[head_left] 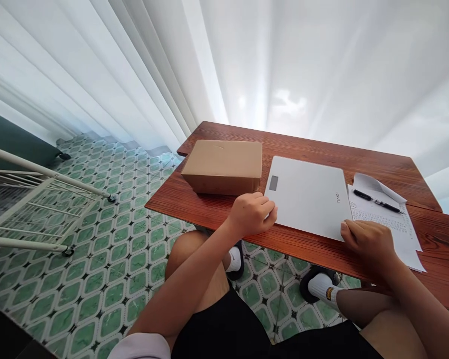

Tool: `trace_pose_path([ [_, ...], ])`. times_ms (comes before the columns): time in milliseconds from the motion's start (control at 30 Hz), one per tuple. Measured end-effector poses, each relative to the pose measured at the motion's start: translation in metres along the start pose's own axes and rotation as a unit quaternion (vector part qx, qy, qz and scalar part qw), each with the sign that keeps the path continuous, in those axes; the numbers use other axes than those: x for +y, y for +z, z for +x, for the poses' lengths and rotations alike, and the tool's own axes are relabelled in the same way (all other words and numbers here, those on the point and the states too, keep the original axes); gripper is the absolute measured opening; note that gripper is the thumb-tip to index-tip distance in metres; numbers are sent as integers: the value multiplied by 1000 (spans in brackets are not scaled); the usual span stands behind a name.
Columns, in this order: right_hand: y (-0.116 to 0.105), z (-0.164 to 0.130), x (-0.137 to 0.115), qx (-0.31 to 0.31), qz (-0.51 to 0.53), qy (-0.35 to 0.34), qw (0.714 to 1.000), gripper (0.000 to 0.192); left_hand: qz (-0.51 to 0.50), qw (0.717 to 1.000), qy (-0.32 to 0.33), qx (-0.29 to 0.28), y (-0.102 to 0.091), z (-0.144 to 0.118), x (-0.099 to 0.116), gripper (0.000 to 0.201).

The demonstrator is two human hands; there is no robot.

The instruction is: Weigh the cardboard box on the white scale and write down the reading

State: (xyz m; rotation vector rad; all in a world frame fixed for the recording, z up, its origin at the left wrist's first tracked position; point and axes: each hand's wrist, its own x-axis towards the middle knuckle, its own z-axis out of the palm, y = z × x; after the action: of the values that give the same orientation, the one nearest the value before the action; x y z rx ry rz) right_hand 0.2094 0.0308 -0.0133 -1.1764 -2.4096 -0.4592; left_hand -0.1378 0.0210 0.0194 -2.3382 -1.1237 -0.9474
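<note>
**deskwatcher:** Sheer white curtains (247, 65) behind, green patterned floor tiles (108, 239) below, and a white metal rack (30, 199) off to the left. On the reddish-brown wooden table (303, 144) there's a plain brown cardboard box (224, 167), closed, no print that I can see. Just right of it lies the flat white rectangular bathroom scale (309, 197), flush on the tabletop near the front edge.

**tilefan:** What are the hands doing with it?

**deskwatcher:** Left hand (251, 214) is curled at the scale's near-left corner, fingers tucked against the edge. Right hand (366, 242) is cupped on the near-right corner. Both touch it, but neither clearly grips it.

**tilefan:** How would it handle?

**deskwatcher:** My guess: stiff slab, moderately heavy, smooth top that's probably slippery and maybe glass, so breakable. I'd take hold by the two side edges, fingers underneath, not by pinching the top.

**tilefan:** Any writing?

**deskwatcher:** Small grey display window (273, 183) at the left end, and a tiny dark logo (337, 198) at the right end, too small to read. Further right, white paper sheets (392, 224) with printed lines, illegible, and a black pen (377, 201) lying on top.
</note>
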Motion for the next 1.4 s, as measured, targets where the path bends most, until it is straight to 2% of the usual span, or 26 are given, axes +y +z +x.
trace_pose_path([
  [300,4,1,-7,29,-22,-63,997,40,-9,999,-26,44,-11,1,-7,37],
  [533,0,18,-19,76,-81,-136,984,40,2,995,-46,83,-23,-4,-22,36],
  [633,1,35,-32,70,-61,-104,990,43,8,992,-69,105,-30,-8,-32,34],
  [800,6,84,-71,39,56,26,997,45,6,974,-150,172,-41,-13,-54,23],
  [833,7,96,-81,46,86,63,993,42,13,966,-174,191,-44,-14,-60,21],
  [900,8,121,-100,52,119,89,988,30,33,946,-226,229,-46,-16,-72,21],
  [933,10,132,-109,41,186,115,975,27,40,935,-255,245,-47,-18,-78,23],
  [1033,19,160,-131,32,326,157,932,42,30,896,-350,271,-45,-24,-95,34],
  [1167,40,179,-145,-24,393,216,893,69,-53,842,-466,268,-38,-34,-111,45],
  [1300,53,185,-149,-82,409,248,875,82,-182,782,-540,253,-33,-41,-119,49],
  [1400,53,187,-153,-97,418,244,869,80,-249,740,-574,244,-33,-42,-121,48],
])
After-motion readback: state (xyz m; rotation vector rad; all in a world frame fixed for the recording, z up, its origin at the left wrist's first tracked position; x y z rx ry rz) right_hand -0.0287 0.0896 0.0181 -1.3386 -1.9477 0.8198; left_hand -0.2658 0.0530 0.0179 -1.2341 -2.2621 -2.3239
